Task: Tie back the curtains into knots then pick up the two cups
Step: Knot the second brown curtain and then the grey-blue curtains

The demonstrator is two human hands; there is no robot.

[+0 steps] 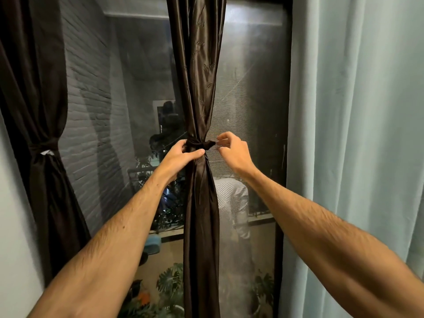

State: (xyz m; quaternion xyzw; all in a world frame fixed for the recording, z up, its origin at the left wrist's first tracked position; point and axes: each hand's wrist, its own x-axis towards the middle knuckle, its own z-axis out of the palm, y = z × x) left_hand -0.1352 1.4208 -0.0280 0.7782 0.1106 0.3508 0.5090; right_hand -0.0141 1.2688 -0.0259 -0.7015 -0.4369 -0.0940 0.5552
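A dark brown satin curtain [197, 72] hangs in the middle of the window, gathered at mid-height by a dark tie band [197, 145]. My left hand [181, 156] grips the bunched curtain at the band, thumb across the front. My right hand [231, 150] pinches the band's short end that sticks out to the right. A second dark curtain [34, 92] at the left is gathered by its own tie [44, 146]. No cups are in view.
A pale blue-grey curtain [358, 134] hangs along the right side. The window's mesh screen [250, 99] is behind the curtains, with a brick wall, plants and a person in a striped shirt outside below. A pale wall [13, 214] is at the left.
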